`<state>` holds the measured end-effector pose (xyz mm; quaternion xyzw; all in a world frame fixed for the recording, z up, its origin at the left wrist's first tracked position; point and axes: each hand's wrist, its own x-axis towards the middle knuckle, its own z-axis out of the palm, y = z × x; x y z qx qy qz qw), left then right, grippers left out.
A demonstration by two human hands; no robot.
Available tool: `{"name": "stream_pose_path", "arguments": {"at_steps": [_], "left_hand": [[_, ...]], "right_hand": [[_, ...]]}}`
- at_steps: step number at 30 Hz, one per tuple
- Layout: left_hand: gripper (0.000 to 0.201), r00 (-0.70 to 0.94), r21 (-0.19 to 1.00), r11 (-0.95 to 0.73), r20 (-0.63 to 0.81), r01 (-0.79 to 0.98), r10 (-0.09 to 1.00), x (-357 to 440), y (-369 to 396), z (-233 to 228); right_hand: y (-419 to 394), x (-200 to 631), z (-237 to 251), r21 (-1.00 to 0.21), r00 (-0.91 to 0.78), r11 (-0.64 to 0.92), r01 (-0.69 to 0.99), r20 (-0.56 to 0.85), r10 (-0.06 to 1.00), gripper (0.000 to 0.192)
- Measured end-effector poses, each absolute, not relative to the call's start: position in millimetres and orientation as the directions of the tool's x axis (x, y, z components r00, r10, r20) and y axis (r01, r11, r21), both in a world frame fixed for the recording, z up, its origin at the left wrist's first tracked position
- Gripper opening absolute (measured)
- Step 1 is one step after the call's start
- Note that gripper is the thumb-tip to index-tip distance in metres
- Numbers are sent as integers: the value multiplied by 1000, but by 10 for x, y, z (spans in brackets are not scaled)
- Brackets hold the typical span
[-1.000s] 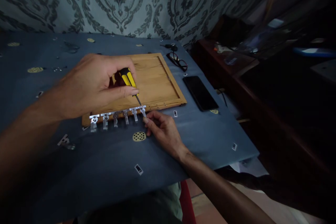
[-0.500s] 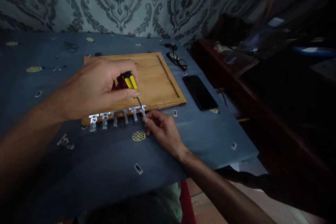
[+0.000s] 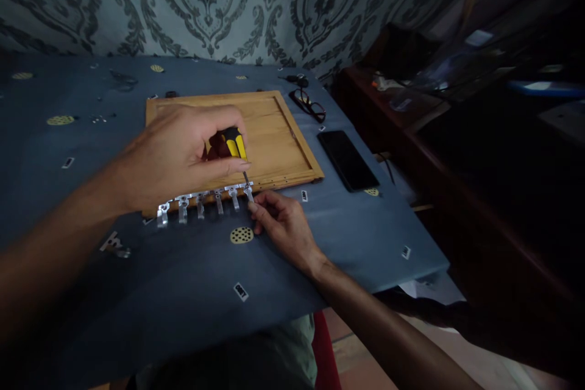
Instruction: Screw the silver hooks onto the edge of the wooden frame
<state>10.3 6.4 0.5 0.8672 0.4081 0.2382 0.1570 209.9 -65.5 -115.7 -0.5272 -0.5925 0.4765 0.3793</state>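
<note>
A person seated at a table draped in a blue cloth (image 3: 192, 292) works on a wooden panel in dim light. Nearest the camera, a small white tag (image 3: 241, 291) lies on the cloth, and beyond it a round yellow perforated spot (image 3: 242, 234) shows just beside the right hand (image 3: 286, 225). That hand rests on the cloth with fingertips (image 3: 253, 207) pinched narrowly on the rightmost metal clip (image 3: 249, 193), steadying it at the panel's near edge. A row of metal clips (image 3: 201, 202) runs leftward from there along the same edge, each overhanging onto the cloth. The left hand (image 3: 176, 155) is curled tightly around a yellow-and-black screwdriver (image 3: 236, 147), held nearly upright with its tip down on the rightmost clip. The wooden panel (image 3: 274, 134), a framed board with a recessed centre, lies flat in the middle of the table. To its right sits a black phone (image 3: 348, 160), face up, and further back a pair of glasses (image 3: 311, 106) near the panel's far right corner. A loose metal piece (image 3: 114, 245) lies on the cloth at left. Behind the table hangs patterned damask wallpaper (image 3: 205, 0), and a dark wooden side unit (image 3: 411, 122) stands at right
</note>
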Motion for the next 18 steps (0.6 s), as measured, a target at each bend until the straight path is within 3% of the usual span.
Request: {"name": "stream_pose_path", "arguments": {"at_steps": [11,18], "left_hand": [[15,672,259,-769,378,584,637,111,-36,22],[11,673,303,-766,367,566,642,123,-31,29]], "right_hand": [[-654,2092,-1163,-963,-148,-19,269,-61,987,19],[-656,2096,-1154,-963,-144,-11,268,-52,988,18]]}}
